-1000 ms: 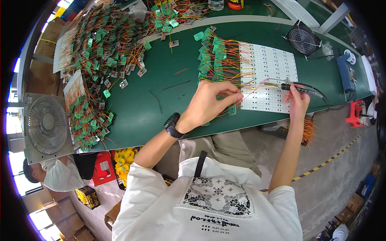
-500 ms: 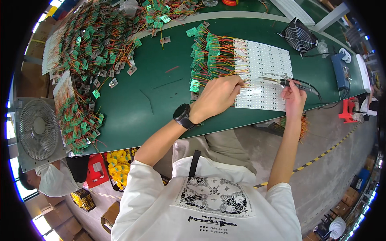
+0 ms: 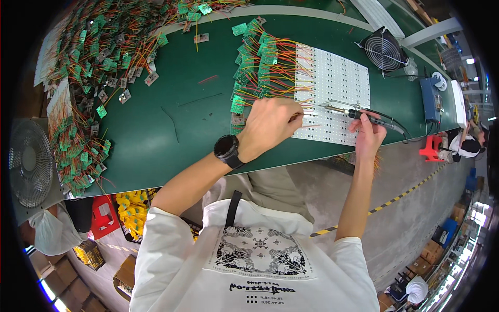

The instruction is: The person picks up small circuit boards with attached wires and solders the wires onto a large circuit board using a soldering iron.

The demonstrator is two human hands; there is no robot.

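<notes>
A white perforated panel (image 3: pixel 335 75) lies on the green worktable, with red and yellow wires along its left edge. These wires lead to small green circuit boards (image 3: pixel 267 56) bunched beside it. My left hand (image 3: pixel 271 124), wearing a black watch, is closed in a pinch at the panel's lower left edge. A thin wire (image 3: pixel 313 125) sticks out by its fingertips; the fingers hide the rest. In my right hand (image 3: pixel 368 134) is a soldering iron (image 3: pixel 354 114) with a thin metal tube along it. Its tip points left, just above the panel and apart from my left fingertips.
A big heap of wired circuit boards (image 3: pixel 109 63) covers the table's left side. At the back right stand a black fan (image 3: pixel 383 49) and a blue box-shaped unit (image 3: pixel 431 99), with the iron's cable nearby. A larger fan (image 3: pixel 31 162) is at far left. Another person (image 3: pixel 464 143) is at far right.
The whole view has shifted, with the table sliding left. Relative to the panel, both my left hand and the soldering iron have come slightly nearer to me. Both hands keep their grip.
</notes>
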